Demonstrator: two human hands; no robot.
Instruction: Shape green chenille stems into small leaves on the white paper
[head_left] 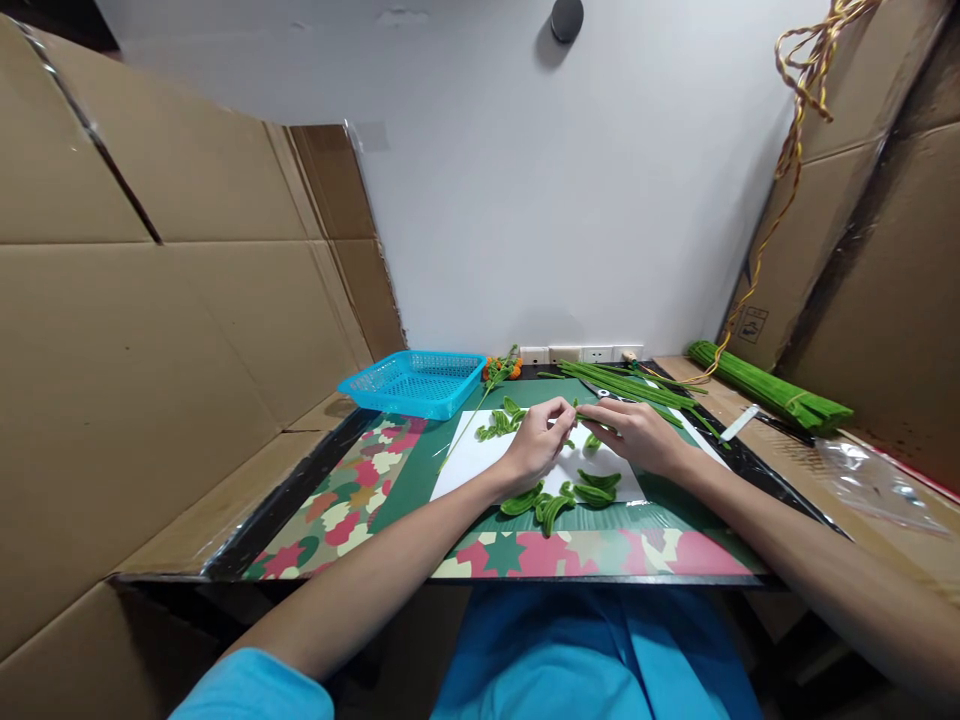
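Over a white sheet of paper [469,462], my left hand [538,440] pinches a short piece of green pipe cleaner [578,412]. The fingers of my right hand [636,432] close on the same piece from the other side, and they hide most of it. Curved green pipe-cleaner leaves [598,488] lie on the paper below my hands, and some reach past its front edge. Another cluster of leaf shapes [498,426] rests beyond my left hand. Part of one more leaf [592,443] shows between the hands.
A blue plastic basket [420,385] stands at the back left, beside orange flowers [511,366] on a green stem. Loose green pipe cleaners [634,385] lie behind my right hand, partly over scissors [604,393]. A thick green bundle [772,385] and a plastic bag [874,485] are at right.
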